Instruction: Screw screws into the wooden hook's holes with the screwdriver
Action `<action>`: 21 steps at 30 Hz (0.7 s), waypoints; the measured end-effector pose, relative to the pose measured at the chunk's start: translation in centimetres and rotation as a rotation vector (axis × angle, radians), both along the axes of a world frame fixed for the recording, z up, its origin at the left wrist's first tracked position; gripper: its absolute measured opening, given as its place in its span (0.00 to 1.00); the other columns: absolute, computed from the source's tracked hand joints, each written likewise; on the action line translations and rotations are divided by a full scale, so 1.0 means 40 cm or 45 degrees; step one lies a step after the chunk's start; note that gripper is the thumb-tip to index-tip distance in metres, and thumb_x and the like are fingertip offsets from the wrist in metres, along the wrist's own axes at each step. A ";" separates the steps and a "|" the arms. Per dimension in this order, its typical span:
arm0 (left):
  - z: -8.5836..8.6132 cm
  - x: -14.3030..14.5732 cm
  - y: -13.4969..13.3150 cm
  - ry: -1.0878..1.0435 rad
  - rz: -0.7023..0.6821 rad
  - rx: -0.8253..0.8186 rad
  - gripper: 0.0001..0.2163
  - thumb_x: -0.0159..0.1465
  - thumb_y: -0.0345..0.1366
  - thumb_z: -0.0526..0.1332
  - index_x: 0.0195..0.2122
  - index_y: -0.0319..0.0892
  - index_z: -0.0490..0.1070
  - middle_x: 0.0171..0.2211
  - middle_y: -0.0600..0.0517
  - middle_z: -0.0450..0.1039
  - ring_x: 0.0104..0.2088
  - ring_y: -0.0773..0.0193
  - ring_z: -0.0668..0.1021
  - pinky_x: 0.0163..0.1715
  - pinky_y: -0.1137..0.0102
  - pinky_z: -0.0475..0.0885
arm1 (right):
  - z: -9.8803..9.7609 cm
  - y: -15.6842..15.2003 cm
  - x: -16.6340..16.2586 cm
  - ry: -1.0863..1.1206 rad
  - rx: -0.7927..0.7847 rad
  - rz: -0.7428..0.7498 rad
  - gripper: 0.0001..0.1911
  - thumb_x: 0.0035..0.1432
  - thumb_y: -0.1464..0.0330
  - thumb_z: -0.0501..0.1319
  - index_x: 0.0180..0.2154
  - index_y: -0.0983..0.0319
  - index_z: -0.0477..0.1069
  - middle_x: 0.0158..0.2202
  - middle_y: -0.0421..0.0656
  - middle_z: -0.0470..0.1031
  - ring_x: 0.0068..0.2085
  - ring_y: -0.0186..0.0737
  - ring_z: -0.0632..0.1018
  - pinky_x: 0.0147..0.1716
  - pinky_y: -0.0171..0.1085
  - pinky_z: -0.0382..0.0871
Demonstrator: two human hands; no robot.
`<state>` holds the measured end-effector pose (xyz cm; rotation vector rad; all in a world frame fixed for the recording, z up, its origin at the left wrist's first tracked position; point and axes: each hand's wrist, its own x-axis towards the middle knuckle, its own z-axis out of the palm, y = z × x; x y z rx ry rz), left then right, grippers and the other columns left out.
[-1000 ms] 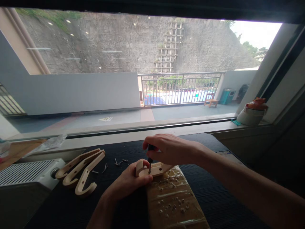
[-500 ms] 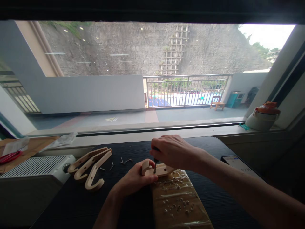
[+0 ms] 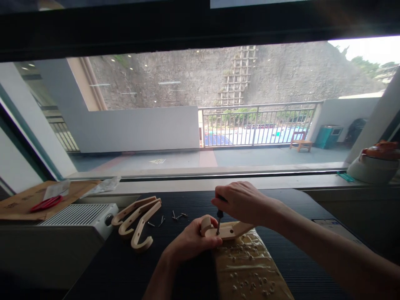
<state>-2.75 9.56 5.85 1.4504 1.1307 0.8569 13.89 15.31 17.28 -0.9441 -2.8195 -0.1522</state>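
My left hand (image 3: 195, 234) is closed around the curled end of a pale wooden hook (image 3: 229, 232), which rests on a taped cardboard block (image 3: 246, 266) dotted with small holes. Above it, my right hand (image 3: 239, 200) grips the dark handle of a screwdriver (image 3: 219, 216). The shaft points down, its tip at a hole near the hook's curl; whether a screw sits there is hidden. To the left, three more wooden hooks (image 3: 144, 233) lie together on the black table, with several loose screws (image 3: 179, 216) beside them.
A phone (image 3: 331, 227) lies on the table at the right. Left of the table stand a white radiator (image 3: 84, 214) and cardboard (image 3: 18, 204) with red scissors (image 3: 46, 204) on it. A wide-lidded bottle (image 3: 375, 164) is on the windowsill, behind the table.
My view has tilted up and turned left, so everything sits further right in the picture. Both hands keep their grip; more of the screwdriver's handle shows below my right hand.
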 end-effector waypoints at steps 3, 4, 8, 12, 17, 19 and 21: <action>0.000 0.001 0.001 -0.022 0.008 -0.008 0.11 0.52 0.33 0.63 0.35 0.39 0.65 0.25 0.59 0.57 0.26 0.71 0.59 0.26 0.76 0.56 | 0.018 -0.006 0.011 -0.003 -0.073 0.164 0.17 0.62 0.63 0.46 0.28 0.62 0.69 0.27 0.42 0.74 0.28 0.33 0.70 0.27 0.34 0.52; -0.002 0.001 0.002 -0.026 0.009 -0.012 0.11 0.52 0.33 0.63 0.35 0.39 0.65 0.25 0.59 0.57 0.27 0.71 0.59 0.26 0.76 0.56 | 0.021 -0.008 0.014 0.011 -0.100 0.221 0.16 0.62 0.65 0.46 0.29 0.62 0.69 0.28 0.42 0.74 0.29 0.33 0.70 0.28 0.33 0.54; -0.015 -0.002 0.006 -0.029 0.003 -0.002 0.11 0.52 0.33 0.63 0.36 0.39 0.66 0.25 0.59 0.57 0.27 0.71 0.58 0.26 0.75 0.55 | 0.016 -0.012 0.018 0.055 -0.117 0.285 0.14 0.61 0.66 0.47 0.32 0.62 0.69 0.29 0.41 0.74 0.30 0.32 0.70 0.30 0.33 0.55; -0.015 -0.003 0.005 -0.042 -0.011 0.013 0.11 0.53 0.34 0.63 0.36 0.39 0.66 0.25 0.58 0.57 0.27 0.70 0.58 0.26 0.75 0.56 | -0.005 -0.007 0.007 0.033 -0.084 0.159 0.16 0.62 0.65 0.46 0.30 0.62 0.68 0.26 0.40 0.72 0.26 0.31 0.68 0.26 0.33 0.52; -0.001 -0.001 0.003 -0.019 -0.013 0.002 0.11 0.52 0.35 0.63 0.36 0.40 0.66 0.26 0.58 0.59 0.27 0.70 0.60 0.27 0.76 0.57 | -0.001 -0.004 0.006 0.010 -0.052 0.055 0.19 0.62 0.62 0.45 0.30 0.63 0.70 0.23 0.41 0.71 0.24 0.32 0.67 0.24 0.34 0.50; -0.002 0.000 0.004 -0.019 -0.009 -0.004 0.12 0.52 0.35 0.63 0.36 0.40 0.66 0.26 0.58 0.60 0.27 0.70 0.61 0.27 0.75 0.57 | 0.013 -0.008 0.013 -0.005 -0.100 0.166 0.16 0.60 0.63 0.48 0.31 0.62 0.70 0.25 0.41 0.72 0.25 0.32 0.68 0.25 0.33 0.52; -0.006 -0.001 0.006 -0.024 -0.005 -0.016 0.12 0.52 0.36 0.63 0.37 0.39 0.67 0.26 0.58 0.61 0.27 0.70 0.62 0.28 0.75 0.58 | 0.028 -0.011 0.020 -0.009 -0.177 0.292 0.12 0.58 0.65 0.50 0.33 0.61 0.71 0.28 0.40 0.74 0.27 0.32 0.69 0.27 0.32 0.54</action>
